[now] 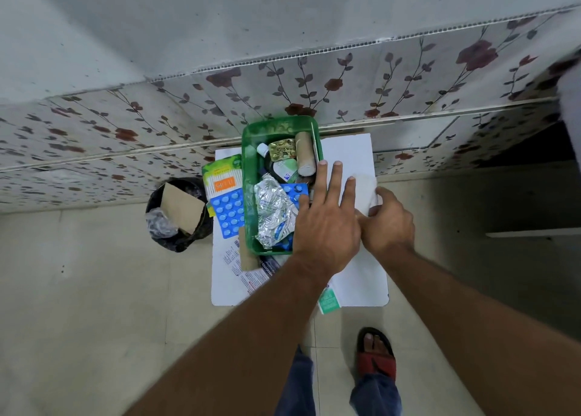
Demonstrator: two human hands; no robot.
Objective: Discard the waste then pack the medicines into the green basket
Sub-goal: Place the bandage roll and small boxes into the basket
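The green basket (250,170) stands on a small white table (361,274). It holds a crumpled silver blister strip (273,214), a blue blister pack (295,191), a dark bottle (276,167), a gold strip (282,149) and a brown roll (305,153). My left hand (327,220) hovers over the basket's right edge with fingers spread and nothing in it. My right hand (388,224) pinches a white folded pad (366,192) lying on the table beside the basket.
Left of the basket lie a cotton-bud pack (221,176) and a blue pill sheet (228,213). A black waste bin (177,214) with cardboard inside stands on the floor at the left. Printed boxes (242,268) and a green carton (328,301) lie near the table's front. A floral wall rises behind.
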